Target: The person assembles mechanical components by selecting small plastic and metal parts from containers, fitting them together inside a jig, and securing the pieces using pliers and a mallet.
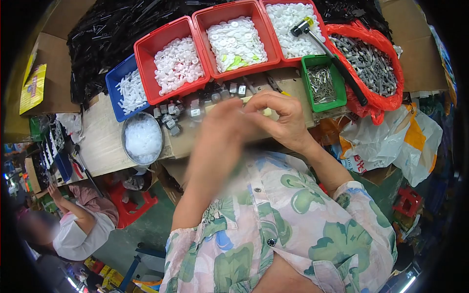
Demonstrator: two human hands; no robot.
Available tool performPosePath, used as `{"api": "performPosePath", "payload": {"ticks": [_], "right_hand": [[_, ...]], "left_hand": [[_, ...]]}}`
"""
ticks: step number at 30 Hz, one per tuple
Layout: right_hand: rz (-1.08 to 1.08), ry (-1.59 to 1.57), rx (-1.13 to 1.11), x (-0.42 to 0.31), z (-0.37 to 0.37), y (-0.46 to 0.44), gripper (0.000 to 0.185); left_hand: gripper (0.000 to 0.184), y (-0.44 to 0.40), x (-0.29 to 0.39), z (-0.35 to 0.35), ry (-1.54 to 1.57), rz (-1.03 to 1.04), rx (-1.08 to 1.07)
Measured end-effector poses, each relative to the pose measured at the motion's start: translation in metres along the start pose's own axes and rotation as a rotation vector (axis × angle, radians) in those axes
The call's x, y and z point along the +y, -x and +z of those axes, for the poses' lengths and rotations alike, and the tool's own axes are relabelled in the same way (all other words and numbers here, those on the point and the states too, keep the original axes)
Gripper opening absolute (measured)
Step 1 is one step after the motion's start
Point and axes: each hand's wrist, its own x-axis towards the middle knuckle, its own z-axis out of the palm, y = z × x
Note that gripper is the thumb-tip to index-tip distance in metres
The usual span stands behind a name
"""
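Note:
My left hand (220,132) is smeared by motion over the front of the workbench, and its fingers cannot be made out. Beside it, my right hand (283,119) has thumb and forefinger pinched together, close to the left fingers. Whatever is in that pinch is too small or hidden to name. A small cream-coloured piece (267,112) shows just under my right hand. Small grey and clear plastic parts (171,117) lie on the bench left of my hands, and more small blocks (237,89) lie just beyond them.
Red bins (146,63) of white plastic pieces line the back. A hammer (342,73) lies across the right bin and a red bag (376,113) of grey plugs. A green bin (340,83) holds metal pins. At left are a blue bin (114,90), a bowl (124,141) and a seated person (83,234).

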Motion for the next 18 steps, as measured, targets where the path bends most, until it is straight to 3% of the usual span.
{"api": "performPosePath", "payload": {"ticks": [5,7,11,13,14,16,17,18], "right_hand": [[-0.039,0.038,-0.035,0.001,0.002,-0.001,0.010],[-0.062,0.059,-0.058,0.000,0.006,-0.002,0.010],[-0.081,0.143,-0.064,-0.001,0.013,-0.003,0.010],[-0.080,0.154,-0.076,0.000,0.017,-0.003,0.010],[-0.066,0.137,-0.085,0.002,0.018,-0.004,0.010],[-0.052,0.120,-0.102,0.007,0.019,-0.005,0.010],[-0.047,0.149,-0.102,0.011,0.019,-0.005,0.011],[-0.042,0.177,-0.100,0.016,0.020,-0.006,0.011]], "left_hand": [[0.025,0.002,-0.007,-0.005,-0.039,0.062,0.016],[0.023,0.003,-0.009,-0.008,-0.302,0.162,0.038],[0.022,0.009,0.002,-0.004,-0.018,0.051,0.089],[0.026,0.012,0.005,-0.005,-0.306,0.103,0.139],[0.026,0.013,0.005,-0.007,-0.301,0.103,0.145],[0.034,0.011,0.007,-0.012,-0.815,0.507,0.066],[0.034,0.012,0.011,-0.014,-0.813,0.505,0.072],[0.037,0.013,0.019,-0.015,-1.075,0.719,0.062]]}}
